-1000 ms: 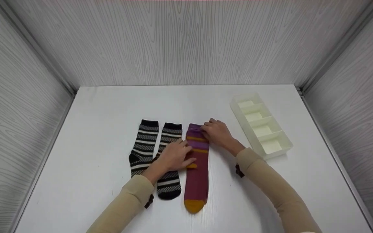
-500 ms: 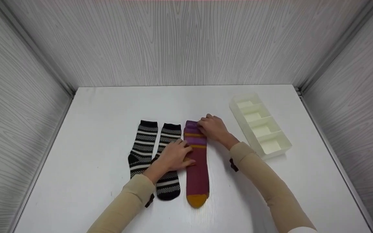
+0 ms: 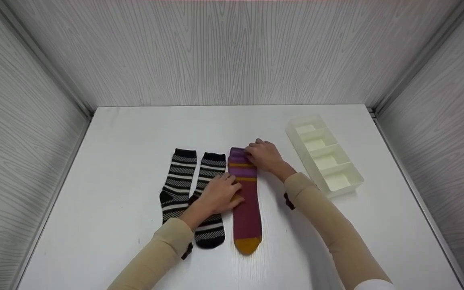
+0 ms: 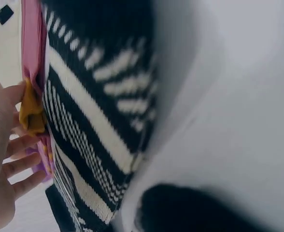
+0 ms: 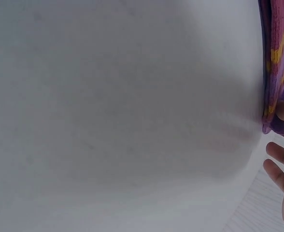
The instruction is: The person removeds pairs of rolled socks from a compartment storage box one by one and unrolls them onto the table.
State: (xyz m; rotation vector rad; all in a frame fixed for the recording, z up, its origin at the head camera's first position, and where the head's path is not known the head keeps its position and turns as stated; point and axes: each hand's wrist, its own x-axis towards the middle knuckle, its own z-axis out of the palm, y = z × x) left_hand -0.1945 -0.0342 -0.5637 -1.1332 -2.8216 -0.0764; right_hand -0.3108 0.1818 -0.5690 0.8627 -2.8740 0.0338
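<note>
While the left hand (image 3: 220,194) presses flat on the middle of the maroon sock (image 3: 246,201) lying on the white table (image 3: 115,161), the right hand (image 3: 265,156) pinches its far cuff, the best hold on such light, limp knit.

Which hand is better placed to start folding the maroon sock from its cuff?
Probably the right hand: it already grips the cuff end of the maroon sock. The left hand rests mid-sock, partly over a black striped sock.
</note>
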